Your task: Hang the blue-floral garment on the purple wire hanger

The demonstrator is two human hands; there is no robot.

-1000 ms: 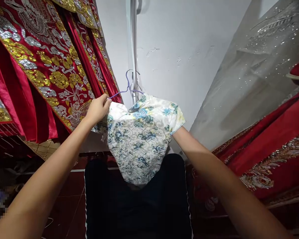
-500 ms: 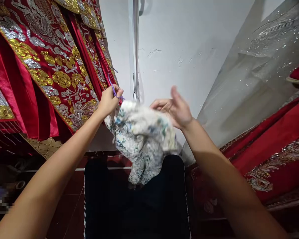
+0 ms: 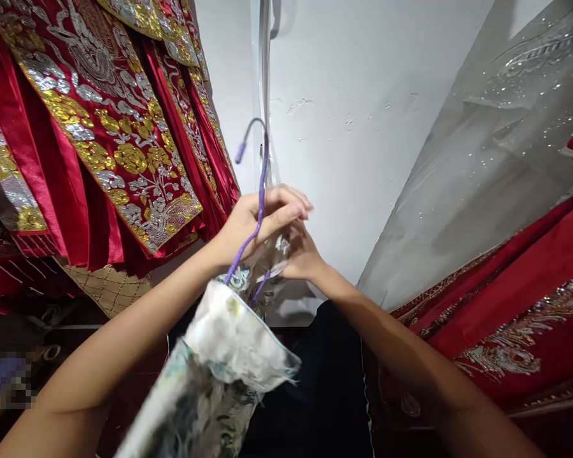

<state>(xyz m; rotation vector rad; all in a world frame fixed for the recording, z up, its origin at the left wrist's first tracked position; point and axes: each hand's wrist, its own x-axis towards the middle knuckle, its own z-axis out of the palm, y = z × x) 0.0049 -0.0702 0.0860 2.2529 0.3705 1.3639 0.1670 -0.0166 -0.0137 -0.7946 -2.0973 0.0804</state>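
A purple-coated wire hanger (image 3: 262,191) stands hook-up in front of my left hand (image 3: 248,222), lying across the hand beside the thumb. My left hand is closed around it, fingers curled over to the right. From the hanger hangs a white garment (image 3: 233,331) with a blue-green pattern, tilted toward the lower left. My right hand (image 3: 303,254) is close behind and below my left, with its fingers partly hidden. It is closed at a piece of clear plastic (image 3: 281,248) between the two hands; how far that plastic reaches is hard to see.
Red costumes (image 3: 128,127) with gold and silver embroidery hang at the left. A pale metal strip or pole (image 3: 261,63) runs down the white wall (image 3: 334,76). At the right hang a sheer glittery cover (image 3: 458,159) and a red beaded garment (image 3: 506,305).
My hands have come together in the middle. The hanger has turned upright, and the garment has swung down to the lower left, nearer the camera. Clear plastic now shows between my hands.
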